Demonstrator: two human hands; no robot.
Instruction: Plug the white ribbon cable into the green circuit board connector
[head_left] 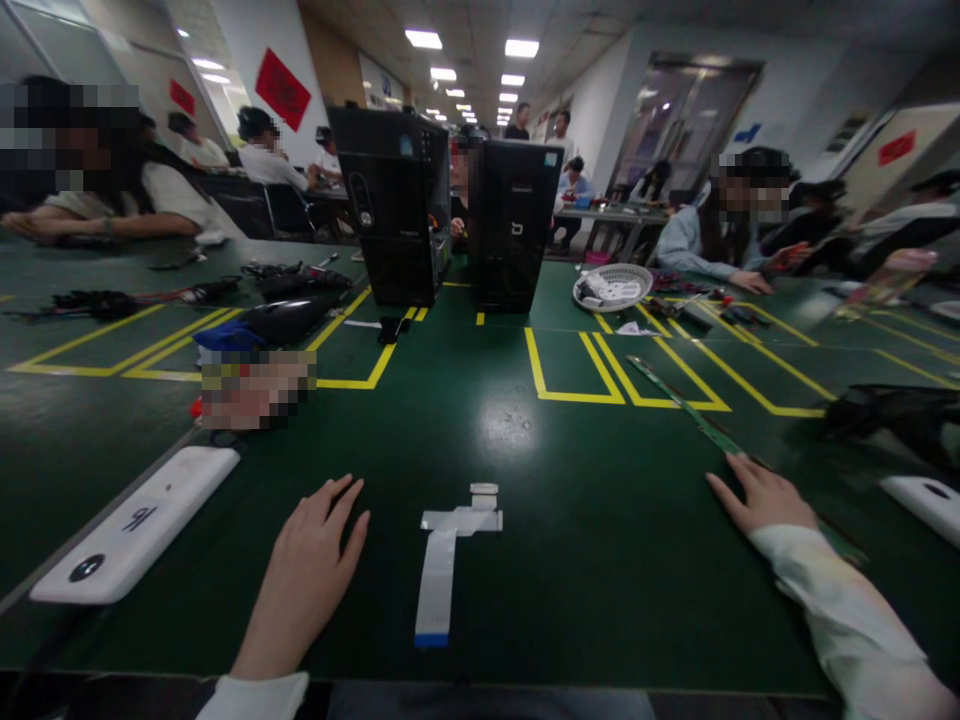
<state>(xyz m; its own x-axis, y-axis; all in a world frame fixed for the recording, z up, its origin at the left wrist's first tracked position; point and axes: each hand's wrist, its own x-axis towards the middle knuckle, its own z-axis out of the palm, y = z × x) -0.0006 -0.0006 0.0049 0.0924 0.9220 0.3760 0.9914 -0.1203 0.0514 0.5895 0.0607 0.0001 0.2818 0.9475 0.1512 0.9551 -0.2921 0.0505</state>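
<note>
My left hand (319,545) lies palm down on the green table, fingers stretched out, holding nothing. To its right is a flat white ribbon cable (436,585) with a blue end and a crosswise strip; a small connector sits at its far end. My right hand (772,497) rests over a long, narrow green circuit board strip (694,410), its thumb apart from the fingers. The strip runs diagonally beneath this hand, which hides its middle. Part of it shows again near the sleeve.
Two black computer towers (394,205) stand at the table's far side. Left are a white device (139,525) and a blue-and-black item (225,338). A white basket (611,287) holds parts at the back right. Yellow tape (577,398) marks the table. Other people sit around.
</note>
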